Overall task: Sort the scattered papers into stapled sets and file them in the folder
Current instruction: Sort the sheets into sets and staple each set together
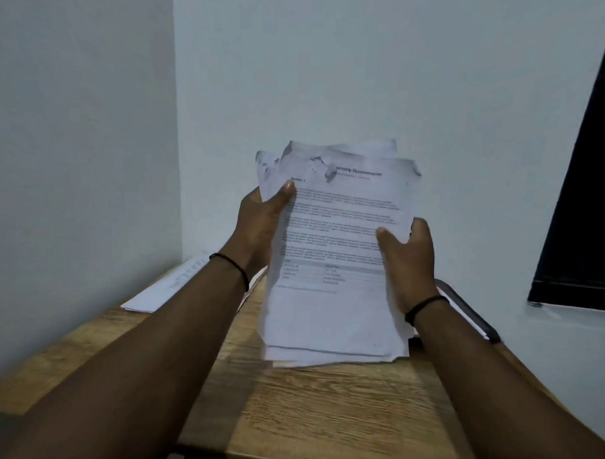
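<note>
Two pale walls (334, 76) are meeting in a corner behind a wooden table (322, 401), which is being hemmed in on its far and left sides; bare wood is being left open along the near edge, below the raised sheets. A dark panel (583, 204) is being shown at the right edge of the view (what it is cannot be told).

A stack of printed papers (334, 264) is being held up above the table's middle, its long axis running nearly upright, the heading end pointing up and the crumpled top corners leaning toward the back wall. Its left edge is being pinched by the left hand (260, 221), thumb laid across the front. Its right edge is being gripped by the right hand (409, 264), thumb in front, fingers hidden behind.

More papers (165, 286) are lying flat at the far left corner. A dark-edged folder (476, 314) is lying behind the right wrist.
</note>
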